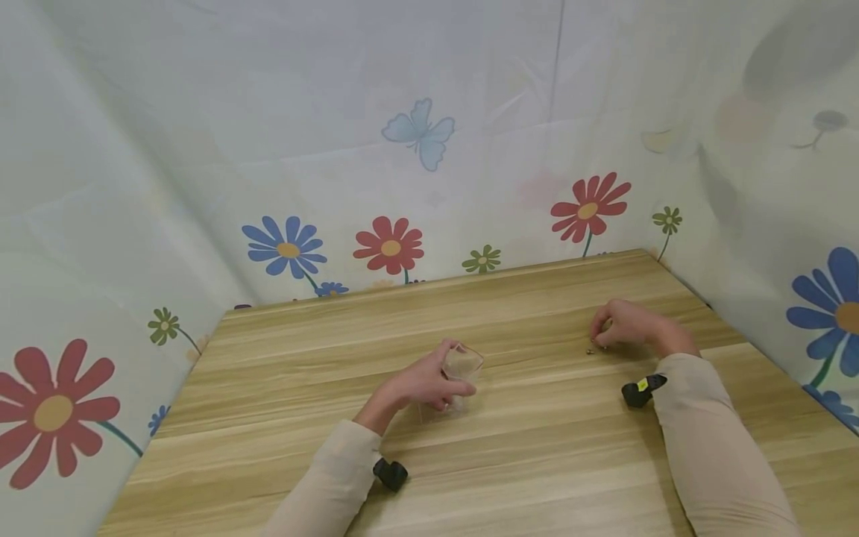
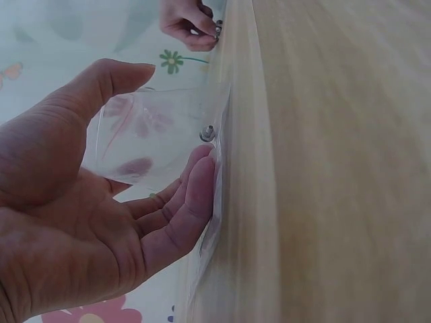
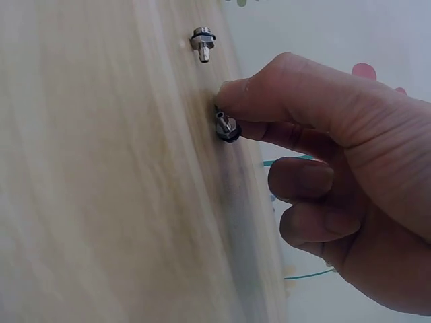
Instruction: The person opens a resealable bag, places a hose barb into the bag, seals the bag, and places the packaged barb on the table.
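Right hand point(image 3: 337, 182), far right of the wooden table point(image 1: 537, 462): thumb and forefinger pinch a small metal fitting point(image 3: 225, 126) at the table surface, the remaining fingers curled under the palm. The fitting's long axis appears to lie roughly flat along the tabletop, its threaded end pointing away from the fingertips. A second fitting point(image 3: 201, 42) of the same kind lies loose on the wood just beyond the pinched one, apart from the hand, its axis roughly parallel.

Left hand point(image 2: 101, 208), near the table's middle: thumb above and fingers below hold a clear plastic bag point(image 2: 158, 138), its mouth turned toward the right hand. One fitting point(image 2: 207, 132) already sits inside the bag, close to the fingertips.

Governing relation: the bag lies to the left of the pinched fitting and nearer the person, well apart from it, with bare tabletop between. The right hand is by far the nearer to both loose fittings; the left hand touches only the bag.

Surround: a flower-printed curtain point(image 1: 403, 186) encloses the table on three sides, and a dark wrist-worn camera point(image 1: 643, 390) shows at the right sleeve
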